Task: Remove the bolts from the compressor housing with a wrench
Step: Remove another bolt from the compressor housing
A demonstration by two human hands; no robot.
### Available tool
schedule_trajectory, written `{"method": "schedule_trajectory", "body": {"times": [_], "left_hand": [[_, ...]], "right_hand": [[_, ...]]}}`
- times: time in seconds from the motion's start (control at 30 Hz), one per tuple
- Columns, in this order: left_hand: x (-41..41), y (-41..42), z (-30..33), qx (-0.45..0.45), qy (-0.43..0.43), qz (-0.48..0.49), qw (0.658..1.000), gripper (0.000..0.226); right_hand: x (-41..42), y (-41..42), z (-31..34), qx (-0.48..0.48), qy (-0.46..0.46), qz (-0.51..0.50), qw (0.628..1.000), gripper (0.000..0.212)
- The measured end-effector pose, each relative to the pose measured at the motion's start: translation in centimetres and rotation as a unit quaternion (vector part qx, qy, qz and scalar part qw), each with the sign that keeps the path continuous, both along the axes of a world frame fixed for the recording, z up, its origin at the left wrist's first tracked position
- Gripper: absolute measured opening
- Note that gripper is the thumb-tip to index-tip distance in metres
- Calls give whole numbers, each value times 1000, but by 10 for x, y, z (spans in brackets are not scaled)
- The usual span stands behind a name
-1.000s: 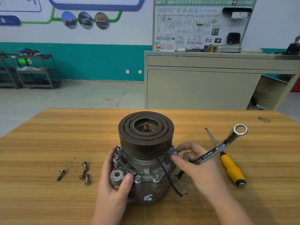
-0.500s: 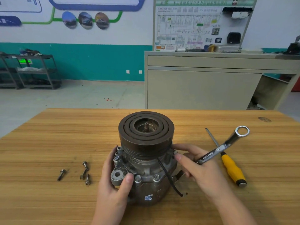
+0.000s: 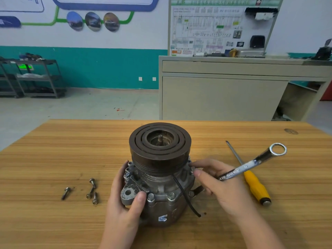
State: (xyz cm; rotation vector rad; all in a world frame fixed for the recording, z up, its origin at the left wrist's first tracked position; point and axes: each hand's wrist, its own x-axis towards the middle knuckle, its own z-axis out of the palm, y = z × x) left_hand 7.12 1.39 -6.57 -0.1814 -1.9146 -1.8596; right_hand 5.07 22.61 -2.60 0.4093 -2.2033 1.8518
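While the left hand (image 3: 125,203) grips the compressor housing (image 3: 161,194) mid-table, right-hand fingers (image 3: 199,172) pinch a bolt (image 3: 192,168), wrench (image 3: 251,164) held.

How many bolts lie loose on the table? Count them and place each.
4, all left of the compressor: one alone farthest left, and three clustered. Others may be hidden behind the housing.

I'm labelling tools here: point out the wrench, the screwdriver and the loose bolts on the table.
wrench (image 3: 248,167): head view, on its shank.
screwdriver (image 3: 256,187): head view, on its yellow handle.
loose bolts (image 3: 92,190): head view, on one bolt's shank.
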Motion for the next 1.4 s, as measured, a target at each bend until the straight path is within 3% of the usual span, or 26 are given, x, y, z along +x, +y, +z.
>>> {"method": "schedule_trajectory", "body": {"times": [0.37,0.73,0.87,1.07,1.13,1.4], "left_hand": [[0,0,-1,-9,-3,3,1000,69],[2,2,1,-9,7,12,1000,69],[1,1,1,-17,8,12,1000,69],[0,1,-1,-21,12,9,1000,69],[0,1,0,-21,10,9,1000,70],[1,1,1,-26,15,14,999,67]], "right_hand": [[-1,0,-2,-39,-12,20,999,21],[-2,0,-4,-10,-7,-4,1000,34],[-1,0,-3,-8,-13,22,1000,17],[1,-4,-3,-5,-4,23,1000,18],[1,-2,-1,-7,-5,45,999,9],[1,-3,-1,-16,15,21,1000,20]]}}
